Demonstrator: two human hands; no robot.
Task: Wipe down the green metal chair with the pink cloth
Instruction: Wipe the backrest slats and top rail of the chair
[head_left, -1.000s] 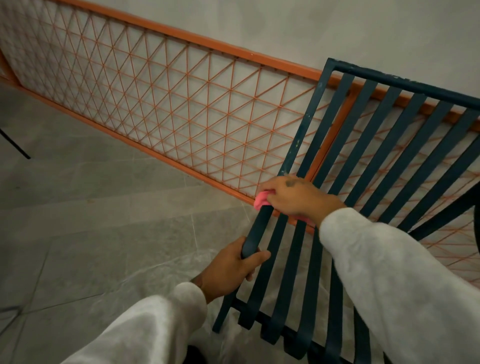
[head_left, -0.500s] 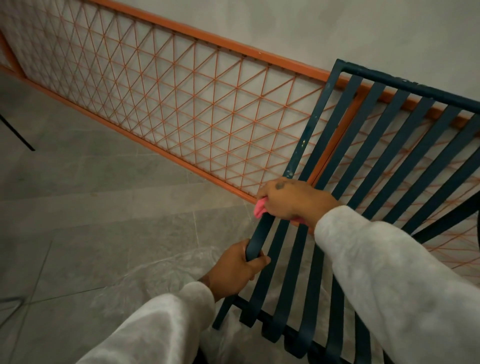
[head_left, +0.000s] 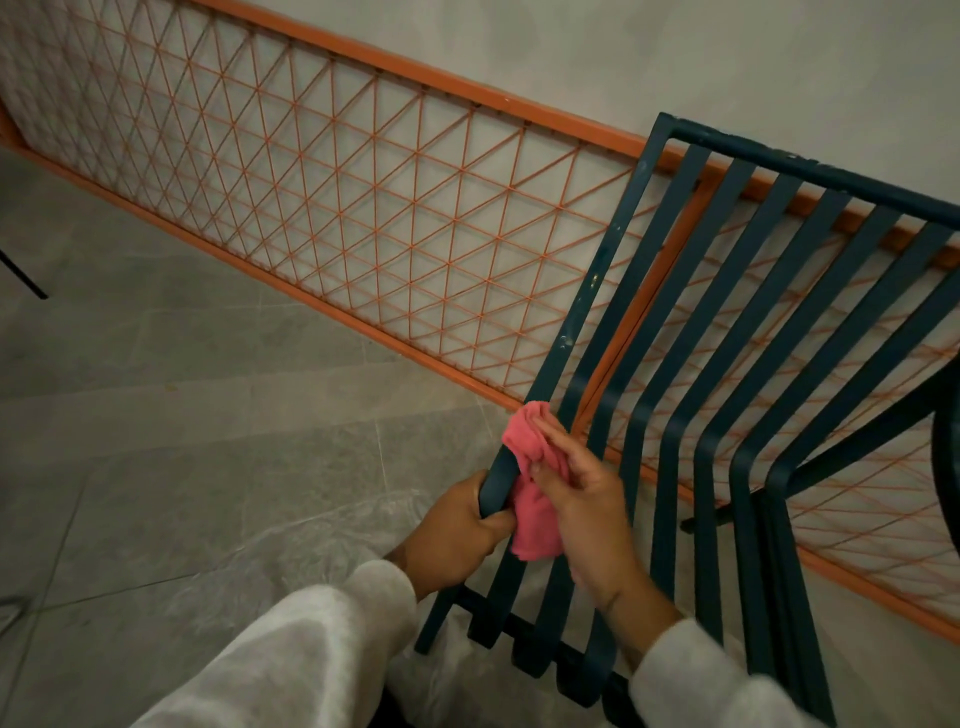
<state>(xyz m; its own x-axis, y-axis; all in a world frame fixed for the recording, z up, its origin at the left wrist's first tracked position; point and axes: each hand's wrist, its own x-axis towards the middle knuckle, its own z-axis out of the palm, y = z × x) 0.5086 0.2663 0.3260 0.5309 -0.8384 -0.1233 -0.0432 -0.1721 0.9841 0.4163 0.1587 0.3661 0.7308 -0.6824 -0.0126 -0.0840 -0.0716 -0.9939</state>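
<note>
The dark green metal chair (head_left: 737, 332) fills the right half of the view, its slats running from a top rail down to a front bar near me. My left hand (head_left: 457, 535) grips the outermost left slat near its bend. My right hand (head_left: 587, 514) holds the pink cloth (head_left: 532, 483) bunched against that same slat, just above and beside my left hand, with part of the cloth hanging down between the slats. Both sleeves are white.
An orange lattice panel (head_left: 363, 218) leans along the grey wall (head_left: 675, 57) behind the chair. Grey floor tiles (head_left: 171, 441) spread to the left. A thin black leg (head_left: 23, 275) shows at the far left edge.
My right hand has slid the pink cloth down the left slat toward my left hand, and more of the cloth now shows. My left hand has kept its grip.
</note>
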